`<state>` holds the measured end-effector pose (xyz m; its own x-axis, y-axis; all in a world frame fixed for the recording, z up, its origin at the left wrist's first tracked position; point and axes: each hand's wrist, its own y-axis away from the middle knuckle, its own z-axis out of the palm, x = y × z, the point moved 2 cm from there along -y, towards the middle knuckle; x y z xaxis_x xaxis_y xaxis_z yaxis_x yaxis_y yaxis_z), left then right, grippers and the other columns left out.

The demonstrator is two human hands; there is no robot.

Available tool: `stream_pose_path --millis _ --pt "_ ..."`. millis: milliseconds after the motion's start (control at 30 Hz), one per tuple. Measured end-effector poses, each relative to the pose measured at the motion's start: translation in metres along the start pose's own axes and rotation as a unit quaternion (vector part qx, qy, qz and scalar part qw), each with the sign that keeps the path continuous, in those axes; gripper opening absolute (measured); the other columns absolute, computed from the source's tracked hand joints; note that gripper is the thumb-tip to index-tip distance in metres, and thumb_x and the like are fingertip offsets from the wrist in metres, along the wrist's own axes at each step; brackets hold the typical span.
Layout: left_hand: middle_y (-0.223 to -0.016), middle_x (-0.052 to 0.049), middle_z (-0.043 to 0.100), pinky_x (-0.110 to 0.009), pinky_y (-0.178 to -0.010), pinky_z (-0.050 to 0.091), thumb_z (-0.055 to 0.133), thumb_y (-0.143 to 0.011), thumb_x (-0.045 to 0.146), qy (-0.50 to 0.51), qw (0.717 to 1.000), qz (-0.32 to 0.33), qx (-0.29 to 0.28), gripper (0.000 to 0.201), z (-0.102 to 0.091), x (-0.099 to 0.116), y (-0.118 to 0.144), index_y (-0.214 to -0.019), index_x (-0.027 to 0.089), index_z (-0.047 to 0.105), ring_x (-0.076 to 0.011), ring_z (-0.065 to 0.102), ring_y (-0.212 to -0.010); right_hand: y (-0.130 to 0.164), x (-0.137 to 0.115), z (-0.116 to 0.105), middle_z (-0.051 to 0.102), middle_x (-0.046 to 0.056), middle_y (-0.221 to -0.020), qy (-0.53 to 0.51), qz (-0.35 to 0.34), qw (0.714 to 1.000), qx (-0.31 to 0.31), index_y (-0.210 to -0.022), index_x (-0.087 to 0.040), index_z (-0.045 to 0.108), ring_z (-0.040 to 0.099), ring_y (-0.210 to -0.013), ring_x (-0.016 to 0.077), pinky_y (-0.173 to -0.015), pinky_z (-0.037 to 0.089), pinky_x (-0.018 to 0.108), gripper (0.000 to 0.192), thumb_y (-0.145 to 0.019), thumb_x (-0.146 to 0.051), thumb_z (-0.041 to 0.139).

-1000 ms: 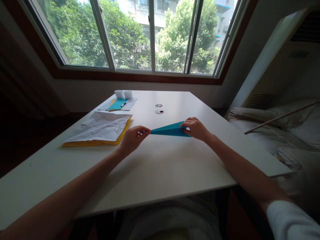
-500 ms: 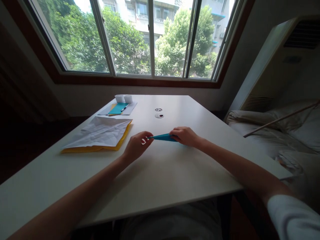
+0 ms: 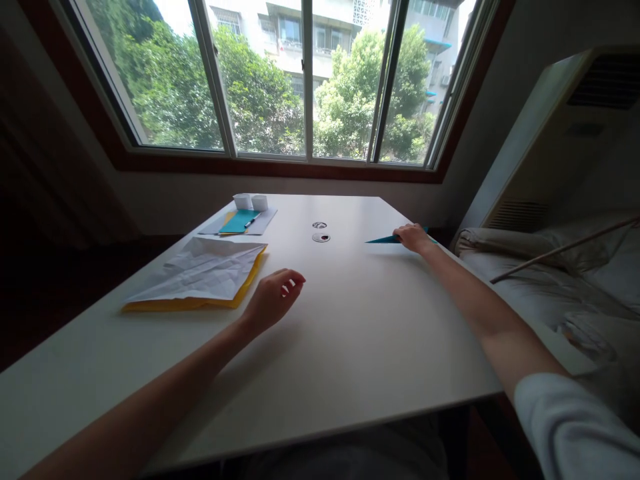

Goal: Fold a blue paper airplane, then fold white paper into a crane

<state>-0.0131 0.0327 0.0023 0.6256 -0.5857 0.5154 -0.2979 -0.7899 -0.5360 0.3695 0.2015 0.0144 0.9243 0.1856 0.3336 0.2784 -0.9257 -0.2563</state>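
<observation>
Right hand (image 3: 413,237) is stretched out near the counter's (image 3: 350,333) far right edge, fingers closed on the folded teal paper (image 3: 383,239), whose pointed tip pokes out to the left of them; looks like it's lying flat, though it's hard to tell. Left hand (image 3: 273,298) holds nothing, fingers loosely curled. Just left of those fingers sits crumpled white paper (image 3: 200,270) on a yellow sheet (image 3: 185,303).

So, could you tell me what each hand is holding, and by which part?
The right hand holds the folded teal paper at its wide rear end; the left hand holds nothing.
</observation>
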Motion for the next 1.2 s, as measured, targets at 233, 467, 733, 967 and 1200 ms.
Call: stream_pose_path --millis 233,467,733,967,1200 --pt "-0.075 -0.002 0.064 -0.019 -0.055 0.048 0.049 -0.080 0.021 0.003 1.000 0.004 -0.006 0.013 0.001 0.000 0.000 -0.080 0.016 0.061 -0.0102 0.058 -0.062 -0.013 0.020 0.035 0.063 0.014 -0.107 0.009 0.085 0.996 -0.033 -0.104 -0.018 0.061 0.052 -0.100 0.0264 -0.083 0.034 0.042 0.032 -0.086 -0.014 0.035" --pt "-0.075 -0.001 0.064 -0.019 -0.055 0.048 0.050 -0.079 0.021 0.009 1.000 -0.014 -0.004 0.012 0.001 -0.008 0.000 -0.080 0.016 0.062 -0.0103 0.058 -0.062 -0.025 0.011 0.056 0.062 0.015 -0.109 0.008 0.104 0.993 -0.050 -0.107 -0.018 0.060 0.048 -0.106 0.0268 -0.086 0.031 0.044 0.037 -0.083 -0.006 0.034" --pt "-0.074 -0.001 0.064 -0.019 -0.056 0.048 0.050 -0.079 0.022 0.016 1.000 -0.017 -0.009 0.013 0.002 -0.007 -0.001 -0.079 0.017 0.062 -0.0102 0.058 -0.061 -0.026 0.005 0.053 0.061 0.015 -0.108 -0.022 0.115 0.992 -0.055 -0.107 -0.017 0.059 0.050 -0.104 0.0269 -0.085 0.034 0.044 0.035 -0.083 -0.009 0.035" --pt "-0.070 -0.001 0.064 -0.020 -0.056 0.047 0.051 -0.078 0.023 0.014 0.999 -0.027 -0.034 0.014 -0.001 -0.003 0.001 -0.080 0.017 0.063 -0.0100 0.057 -0.058 -0.004 -0.025 0.009 0.057 0.013 -0.116 -0.076 0.028 0.997 -0.003 -0.114 -0.018 0.054 0.049 -0.106 0.0276 -0.086 0.037 0.040 0.032 -0.084 -0.024 0.045" --pt "-0.067 0.000 0.063 -0.019 -0.054 0.045 0.051 -0.077 0.022 0.004 0.998 -0.026 -0.064 0.014 -0.001 0.001 0.001 -0.078 0.017 0.063 -0.0087 0.054 -0.053 0.054 -0.105 -0.038 0.066 0.003 -0.093 -0.223 -0.135 0.965 0.026 -0.105 -0.022 0.057 0.059 -0.083 0.0146 -0.069 0.043 0.023 0.023 -0.086 -0.028 0.044"
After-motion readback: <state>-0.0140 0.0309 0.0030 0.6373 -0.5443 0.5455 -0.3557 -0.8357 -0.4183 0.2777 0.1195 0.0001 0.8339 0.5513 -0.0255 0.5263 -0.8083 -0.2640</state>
